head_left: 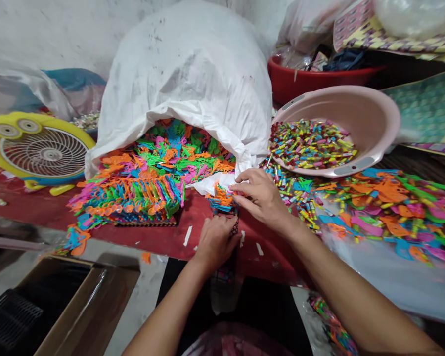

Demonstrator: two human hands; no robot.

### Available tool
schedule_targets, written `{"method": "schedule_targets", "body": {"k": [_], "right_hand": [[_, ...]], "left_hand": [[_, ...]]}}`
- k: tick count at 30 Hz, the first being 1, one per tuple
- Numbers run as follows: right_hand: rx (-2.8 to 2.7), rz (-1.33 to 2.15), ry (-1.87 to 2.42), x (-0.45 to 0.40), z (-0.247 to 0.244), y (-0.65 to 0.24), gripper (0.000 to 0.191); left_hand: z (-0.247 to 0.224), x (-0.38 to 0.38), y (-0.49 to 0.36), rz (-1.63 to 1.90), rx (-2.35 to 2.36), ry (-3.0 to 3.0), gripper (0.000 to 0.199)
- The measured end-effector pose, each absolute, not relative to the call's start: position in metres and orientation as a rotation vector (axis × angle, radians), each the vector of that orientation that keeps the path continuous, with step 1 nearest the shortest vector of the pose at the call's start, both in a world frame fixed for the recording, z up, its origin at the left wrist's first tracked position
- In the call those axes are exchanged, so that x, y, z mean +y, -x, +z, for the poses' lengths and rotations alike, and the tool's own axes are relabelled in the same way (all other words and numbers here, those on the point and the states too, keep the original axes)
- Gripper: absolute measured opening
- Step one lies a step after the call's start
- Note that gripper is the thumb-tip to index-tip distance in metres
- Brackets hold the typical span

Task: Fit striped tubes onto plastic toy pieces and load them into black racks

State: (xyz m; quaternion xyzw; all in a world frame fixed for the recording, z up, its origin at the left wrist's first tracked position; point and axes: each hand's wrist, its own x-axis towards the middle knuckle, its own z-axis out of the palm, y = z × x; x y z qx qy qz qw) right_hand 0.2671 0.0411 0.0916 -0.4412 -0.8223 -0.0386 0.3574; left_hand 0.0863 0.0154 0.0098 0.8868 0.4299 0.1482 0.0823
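1. Along the near edge of the red-covered table, your left hand is clenched around a dark patterned strip. The strip hangs past the table edge, so a slack grip could let it drop to the floor.
2. Your right hand is bent over a small cluster of orange and blue plastic shapes, with its fingertips against them. This view does not show how firmly that hand has closed. A weak pinch could scatter the cluster across the table.
3. Behind your hands, a heap of multicoloured plastic shapes spills from under a white woven sack. Its front corner reaches the table edge, so a careless tug or sleeve brush could send pieces over.
4. To your right, loose striped tubes lie among another spread of plastic shapes, just below a pink basin. Reaching across could mix the two kinds or tip the basin, which sits tilted.
5. An orange scrap lies on the floor, and a colourful bundle lies below the table edge. Both are underfoot and could be trodden on.
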Motion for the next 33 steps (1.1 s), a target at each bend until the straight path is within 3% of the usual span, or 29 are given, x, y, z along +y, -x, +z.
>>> {"method": "schedule_targets", "body": {"k": [16,29,33], "right_hand": [[-2.074,0.166,1.054,0.039,0.099,-0.285,0.012],[-1.925,0.315,1.073,0.031,0.084,-0.290,0.011],[-1.724,0.477,1.117,0.025,0.077,-0.284,0.030]], "left_hand": [[0.004,0.016,-0.086,0.584,1.270,-2.551,0.043],[0.003,0.017,-0.088,0.548,1.309,-2.584,0.059],[0.002,0.017,-0.088,0.561,1.310,-2.597,0.063]]}}
